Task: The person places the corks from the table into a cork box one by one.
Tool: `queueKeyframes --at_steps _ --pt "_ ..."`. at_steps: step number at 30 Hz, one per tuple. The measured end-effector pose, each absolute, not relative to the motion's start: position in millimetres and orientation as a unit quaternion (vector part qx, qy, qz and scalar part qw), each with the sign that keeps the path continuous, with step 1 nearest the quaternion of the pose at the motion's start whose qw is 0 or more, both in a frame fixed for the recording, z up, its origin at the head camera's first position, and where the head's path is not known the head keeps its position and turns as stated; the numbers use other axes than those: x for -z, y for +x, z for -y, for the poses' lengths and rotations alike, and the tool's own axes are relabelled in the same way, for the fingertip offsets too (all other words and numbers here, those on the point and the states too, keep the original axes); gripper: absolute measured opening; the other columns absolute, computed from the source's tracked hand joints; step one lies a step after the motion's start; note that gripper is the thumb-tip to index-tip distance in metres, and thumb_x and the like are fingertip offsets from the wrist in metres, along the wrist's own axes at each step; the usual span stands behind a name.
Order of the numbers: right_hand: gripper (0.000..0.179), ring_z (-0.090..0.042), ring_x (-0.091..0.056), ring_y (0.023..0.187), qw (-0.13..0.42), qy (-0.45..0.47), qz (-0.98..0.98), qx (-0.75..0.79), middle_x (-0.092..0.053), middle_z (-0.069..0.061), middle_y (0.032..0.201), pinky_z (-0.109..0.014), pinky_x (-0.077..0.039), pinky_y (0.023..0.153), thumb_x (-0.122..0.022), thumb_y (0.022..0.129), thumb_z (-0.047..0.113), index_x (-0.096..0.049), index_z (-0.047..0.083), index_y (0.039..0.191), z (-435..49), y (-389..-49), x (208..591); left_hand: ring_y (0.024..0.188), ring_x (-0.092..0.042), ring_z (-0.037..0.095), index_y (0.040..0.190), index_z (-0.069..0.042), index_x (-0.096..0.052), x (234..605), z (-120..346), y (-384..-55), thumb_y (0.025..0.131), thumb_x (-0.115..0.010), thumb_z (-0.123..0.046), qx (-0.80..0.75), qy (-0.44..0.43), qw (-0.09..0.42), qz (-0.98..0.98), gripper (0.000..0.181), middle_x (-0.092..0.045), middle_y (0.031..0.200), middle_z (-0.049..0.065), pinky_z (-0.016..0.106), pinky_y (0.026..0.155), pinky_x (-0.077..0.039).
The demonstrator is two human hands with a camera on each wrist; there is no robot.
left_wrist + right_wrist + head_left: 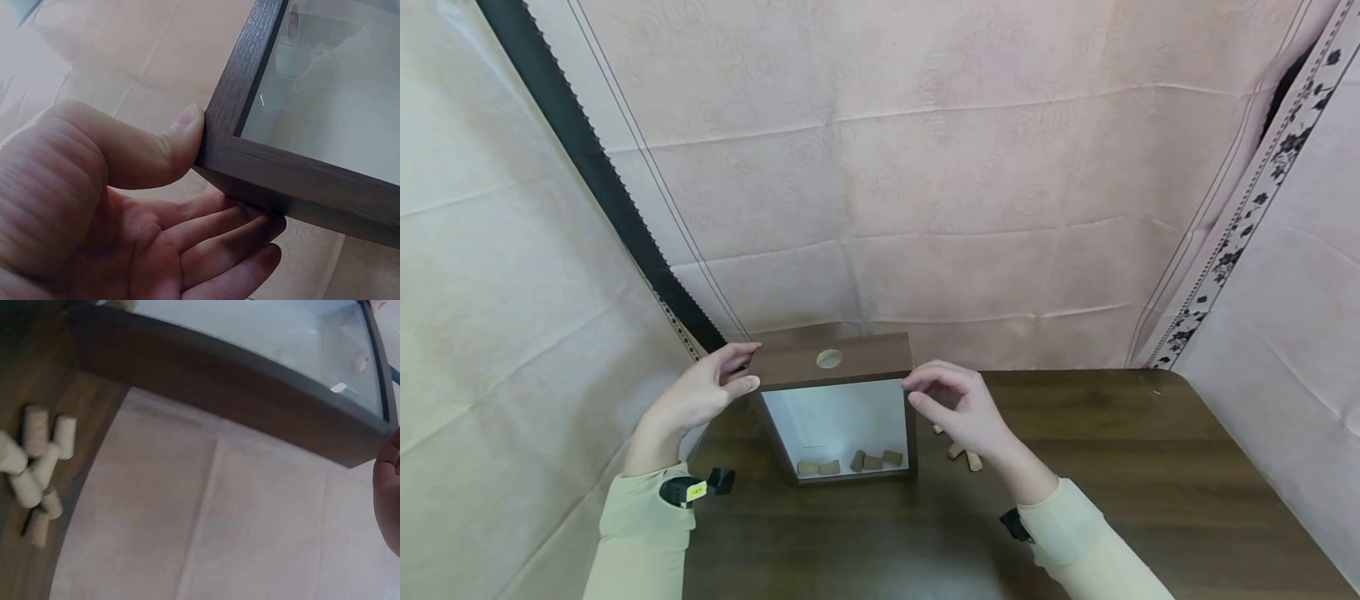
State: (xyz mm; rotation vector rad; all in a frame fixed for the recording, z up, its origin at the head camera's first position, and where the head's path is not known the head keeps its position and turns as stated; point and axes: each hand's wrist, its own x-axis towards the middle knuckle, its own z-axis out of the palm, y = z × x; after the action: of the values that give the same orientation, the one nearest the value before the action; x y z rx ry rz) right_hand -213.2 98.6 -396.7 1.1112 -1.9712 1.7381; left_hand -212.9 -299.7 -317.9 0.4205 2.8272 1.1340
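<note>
A dark wood shadow box with a clear front stands upright on the table, a round hole in its top. Several corks lie along the bottom inside. At the upper left corner my left hand grips the frame; the left wrist view puts the thumb on one side of the frame corner and the fingers against another. My right hand holds the upper right corner with curled fingers and thumb. Only part of this hand shows at the right wrist view's edge.
Several loose corks lie on the brown wooden table to the right of the box, partly behind my right hand in the head view. Pale cloth hangs behind the table and at both sides.
</note>
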Motion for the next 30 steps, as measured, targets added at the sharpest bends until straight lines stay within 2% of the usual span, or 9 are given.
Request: queueKeyframes --at_steps 8,15,22,30 --pt "0.017 -0.02 -0.07 0.089 0.126 0.358 0.722 -0.579 -0.076 -0.006 0.11 -0.031 -0.06 0.074 -0.073 0.099 -0.001 -0.078 0.007 0.113 -126.5 -216.0 418.2 0.152 -0.034 0.053 0.164 0.0 -0.033 317.0 297.2 -211.3 0.109 -0.064 -0.021 -0.377 0.14 0.032 -0.915 0.067 -0.035 0.167 0.03 0.071 0.116 -0.034" --pt "0.02 -0.018 -0.071 0.09 0.09 0.318 0.778 -0.535 -0.077 -0.003 0.109 -0.032 -0.061 0.076 -0.076 0.1 0.005 -0.078 0.017 0.116 -152.8 -223.3 453.6 0.153 -0.034 0.051 0.164 0.0 -0.034 316.4 296.1 -209.7 0.109 -0.063 -0.02 -0.381 0.14 0.033 -0.913 0.065 -0.034 0.167 0.029 0.07 0.118 -0.034" --pt "0.017 -0.018 -0.071 0.092 0.033 0.26 0.82 -0.509 -0.077 -0.004 0.109 -0.033 -0.061 0.079 -0.077 0.101 0.014 -0.078 0.01 0.118 -176.7 -231.2 492.0 0.152 -0.035 0.052 0.164 0.0 -0.033 316.2 298.3 -211.1 0.109 -0.064 -0.021 -0.382 0.142 0.034 -0.913 0.066 -0.034 0.167 0.03 0.07 0.117 -0.035" --pt "0.022 -0.014 -0.07 0.097 -0.014 0.233 0.858 -0.457 -0.076 -0.009 0.114 -0.031 -0.059 0.082 -0.075 0.102 0.013 -0.076 0.006 0.123 -200.9 -234.9 522.3 0.152 -0.035 0.051 0.165 0.0 -0.033 316.0 298.1 -211.7 0.109 -0.064 -0.02 -0.381 0.141 0.033 -0.913 0.067 -0.036 0.167 0.03 0.07 0.117 -0.035"
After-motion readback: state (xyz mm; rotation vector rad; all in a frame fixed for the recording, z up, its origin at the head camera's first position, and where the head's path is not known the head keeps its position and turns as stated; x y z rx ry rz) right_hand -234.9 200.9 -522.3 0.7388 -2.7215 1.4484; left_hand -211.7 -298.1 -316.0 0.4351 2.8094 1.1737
